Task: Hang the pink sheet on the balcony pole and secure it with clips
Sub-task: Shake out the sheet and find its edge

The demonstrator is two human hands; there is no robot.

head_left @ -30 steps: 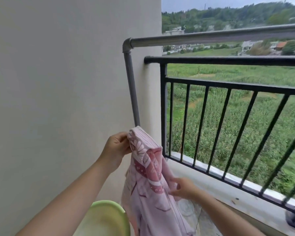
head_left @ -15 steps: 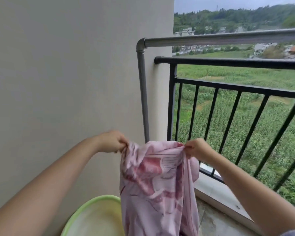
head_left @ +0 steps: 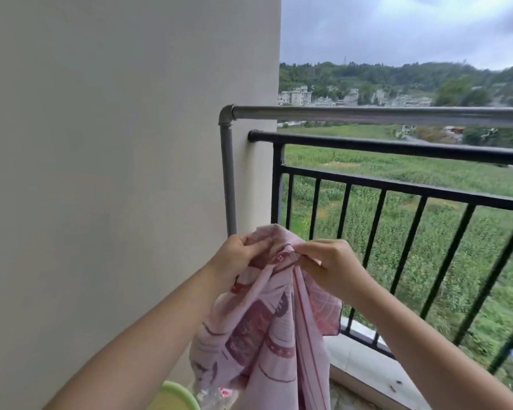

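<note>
The pink patterned sheet (head_left: 267,329) hangs bunched in front of me, its top edge gathered between both hands. My left hand (head_left: 239,255) pinches the upper edge on the left. My right hand (head_left: 329,266) grips the same edge close beside it, fingers nearly touching the left hand. The grey metal balcony pole (head_left: 367,115) runs horizontally above and beyond my hands, with its vertical leg (head_left: 228,179) against the wall. The sheet is well below the pole and does not touch it. No clips are visible.
A black railing (head_left: 397,149) with vertical bars stands just behind the pole. A plain wall (head_left: 116,173) fills the left. A green basin's rim (head_left: 178,395) shows at the bottom under the sheet. A concrete ledge (head_left: 362,359) runs below the railing.
My hands have come together, gathering the sheet's top edge from spread apart into a tight bunch. The view has tilted up, showing more sky.
</note>
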